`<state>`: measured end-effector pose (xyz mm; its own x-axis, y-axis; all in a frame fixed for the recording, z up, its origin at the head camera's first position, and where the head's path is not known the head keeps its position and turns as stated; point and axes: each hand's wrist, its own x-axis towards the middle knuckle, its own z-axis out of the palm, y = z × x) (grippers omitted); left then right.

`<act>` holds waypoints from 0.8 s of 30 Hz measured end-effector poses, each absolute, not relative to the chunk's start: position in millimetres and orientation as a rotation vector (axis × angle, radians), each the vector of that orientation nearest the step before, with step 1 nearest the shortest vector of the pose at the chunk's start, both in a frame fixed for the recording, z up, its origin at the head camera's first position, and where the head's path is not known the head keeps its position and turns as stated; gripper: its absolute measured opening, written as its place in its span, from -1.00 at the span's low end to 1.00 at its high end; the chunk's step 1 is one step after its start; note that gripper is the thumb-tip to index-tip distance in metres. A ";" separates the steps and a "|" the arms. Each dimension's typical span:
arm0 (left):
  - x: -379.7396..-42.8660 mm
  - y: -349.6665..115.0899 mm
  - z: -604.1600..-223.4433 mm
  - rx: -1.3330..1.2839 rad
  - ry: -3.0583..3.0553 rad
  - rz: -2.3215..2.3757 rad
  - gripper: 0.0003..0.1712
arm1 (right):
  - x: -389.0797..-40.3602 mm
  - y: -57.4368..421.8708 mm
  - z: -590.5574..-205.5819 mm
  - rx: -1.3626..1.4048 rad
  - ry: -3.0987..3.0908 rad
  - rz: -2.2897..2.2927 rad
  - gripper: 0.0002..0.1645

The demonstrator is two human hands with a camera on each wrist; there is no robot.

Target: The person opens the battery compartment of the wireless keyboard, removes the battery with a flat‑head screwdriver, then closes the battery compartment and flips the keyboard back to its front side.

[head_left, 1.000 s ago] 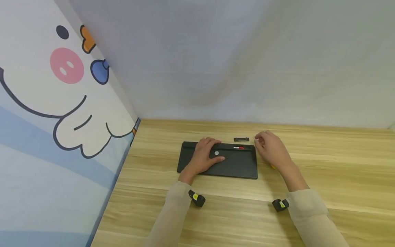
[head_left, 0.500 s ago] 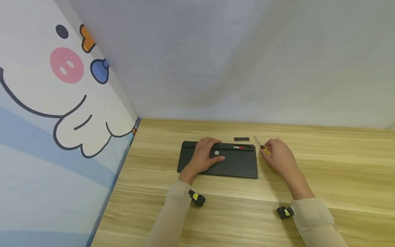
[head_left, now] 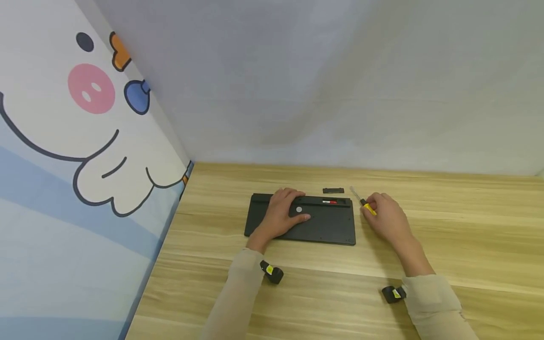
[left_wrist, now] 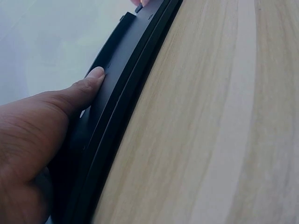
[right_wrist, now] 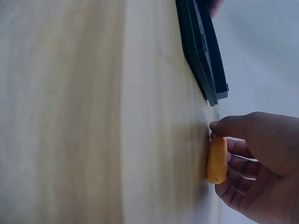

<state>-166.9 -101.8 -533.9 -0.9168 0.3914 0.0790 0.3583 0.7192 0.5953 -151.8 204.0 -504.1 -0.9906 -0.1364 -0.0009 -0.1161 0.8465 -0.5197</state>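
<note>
Since a second ago the right hand (head_left: 387, 218) has drawn back toward the person and to the right, so the shaft of the screwdriver (head_left: 367, 207) now shows. Its thumb and fingers are closed to a pinch around the yellow handle, the metal shaft pointing ahead of them and leftward. To the left of those fingers, just apart, lies the black keyboard (head_left: 327, 229), underside up on the surface (head_left: 327, 293). The left hand (head_left: 277, 218) rests across it, thumb and fingers spread. Right of these fingers a red-and-white battery (head_left: 329, 202) sits in a slot; beyond it lies a small black cover (head_left: 333, 191).
</note>
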 end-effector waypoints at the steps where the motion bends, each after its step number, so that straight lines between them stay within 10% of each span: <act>1: -166.9 -101.6 -533.7 0.625 2.862 0.977 -0.26 | -151.6 204.4 -504.3 -0.200 2.985 -0.832 -0.60; 24: -166.6 -101.8 -533.0 0.622 2.864 0.967 -0.26 | -153.5 207.8 -501.6 -0.265 2.929 -0.942 -0.60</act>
<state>-166.6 -101.8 -533.0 -0.9173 0.3911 0.0752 0.3566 0.7225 0.5923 -153.5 207.8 -501.6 -0.9839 -0.1788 0.0016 -0.1462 0.7992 -0.5830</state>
